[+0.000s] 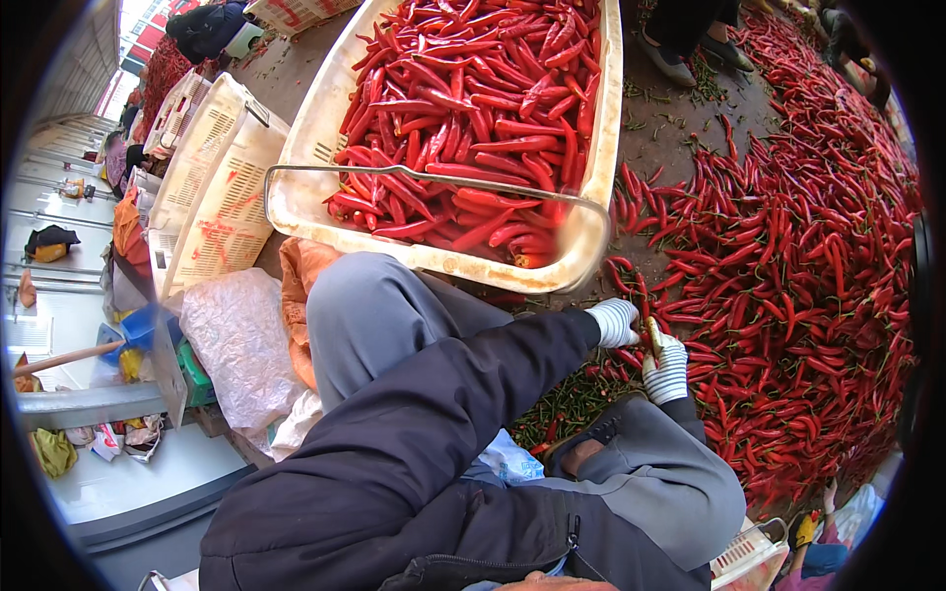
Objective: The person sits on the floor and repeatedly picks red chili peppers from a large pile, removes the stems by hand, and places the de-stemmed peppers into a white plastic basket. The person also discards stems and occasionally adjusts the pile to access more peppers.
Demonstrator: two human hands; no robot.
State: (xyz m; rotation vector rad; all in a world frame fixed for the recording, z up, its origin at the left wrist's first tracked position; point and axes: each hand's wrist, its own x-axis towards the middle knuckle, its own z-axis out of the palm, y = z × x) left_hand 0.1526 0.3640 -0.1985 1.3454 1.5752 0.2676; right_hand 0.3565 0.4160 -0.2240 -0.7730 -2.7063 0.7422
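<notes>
My left hand (616, 323), in a white-and-grey striped glove, is curled around red chilli peppers at the near edge of a large heap of red chilli peppers (783, 295). Close beside it is my right hand (667, 367), in a matching glove with yellow-brown stained fingertips. Its thumb and fingers point at the peppers by the left hand; whether it pinches one is hidden. Green stems (584, 406) litter the ground beneath my hands. In front of my knees stands a cream plastic crate (295, 199) filled with red chillies, its wire handle (399, 170) lying across the near end.
Cream crates (214, 192) lean at the left, near a pale plastic sack (236, 340) and an orange cloth (299, 295). A person's shoes (665, 59) stand beyond the heap. Another person's hand (830, 495) shows at lower right. A wooden handle (70, 360) juts in at left.
</notes>
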